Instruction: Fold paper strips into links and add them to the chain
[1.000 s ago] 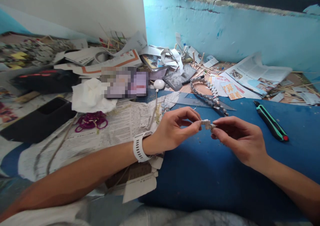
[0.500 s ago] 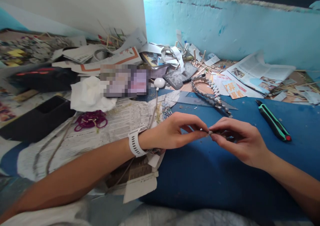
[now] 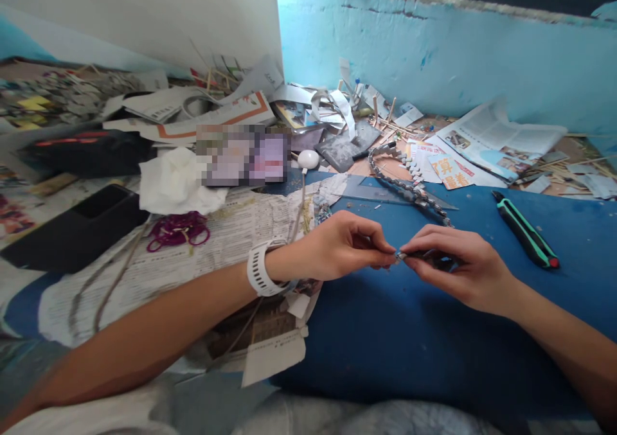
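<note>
My left hand [image 3: 337,245] and my right hand [image 3: 453,265] meet fingertip to fingertip over the blue mat [image 3: 385,345]. Between them they pinch a small grey folded-paper piece [image 3: 400,254], mostly hidden by the fingers. A white watch [image 3: 260,269] is on my left wrist. A long curved chain of similar folded paper links [image 3: 405,187] lies just behind the hands, its near end reaching toward my right hand.
A green-and-black utility knife [image 3: 525,229] lies on the mat to the right. A clear set square [image 3: 380,194], newspapers [image 3: 486,142], a white tissue [image 3: 176,181], purple bands [image 3: 178,229], a black phone [image 3: 77,226] and paper scraps crowd the back and left. A blue wall [image 3: 434,56] stands behind.
The small paper piece, plainly visible a second ago, is now nearly covered as both hands dropped slightly and their fingertips closed together on it.
</note>
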